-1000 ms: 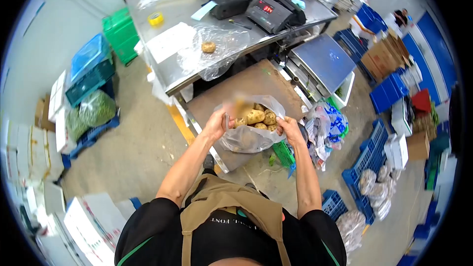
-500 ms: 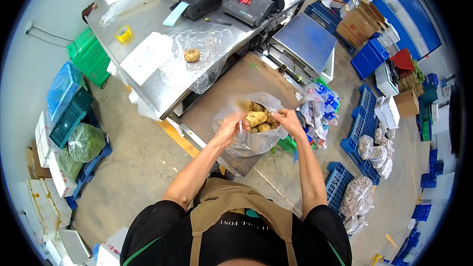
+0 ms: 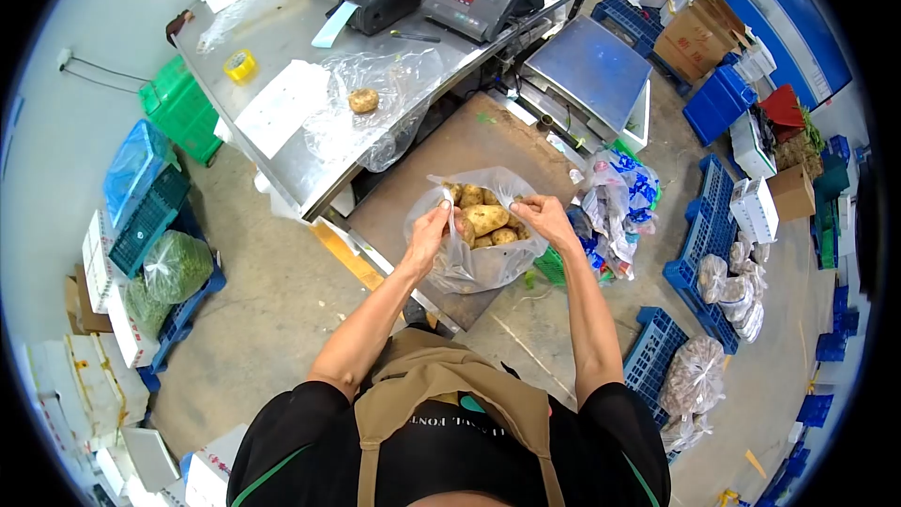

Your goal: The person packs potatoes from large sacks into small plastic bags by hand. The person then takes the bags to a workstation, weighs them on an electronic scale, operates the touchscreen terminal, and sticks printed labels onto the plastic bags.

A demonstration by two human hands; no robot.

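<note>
A clear plastic bag (image 3: 474, 272) full of potatoes (image 3: 486, 218) rests on the brown metal platform (image 3: 404, 192). My left hand (image 3: 432, 233) pinches the bag's rim on its left side. On the opposite side, my right hand (image 3: 544, 218) has its fingers closed on the plastic too. Between them the mouth is spread wide, and several potatoes show inside. Beyond the platform, a single potato (image 3: 363, 100) lies on a crumpled plastic sheet (image 3: 399, 75) on the steel table (image 3: 282, 23).
A display unit (image 3: 466, 2) with red digits stands on the table near yellow tape (image 3: 240, 65). Right of the platform are a blue-topped scale (image 3: 591, 70) and a heap of plastic bags (image 3: 615, 207). Blue pallets (image 3: 702, 244) lie further right; a green bin (image 3: 183, 108) stands left.
The bag's mouth is opened wider, with more potatoes showing. A blur above my left hand is gone. The display's red digits have changed, and my view has shifted slightly.
</note>
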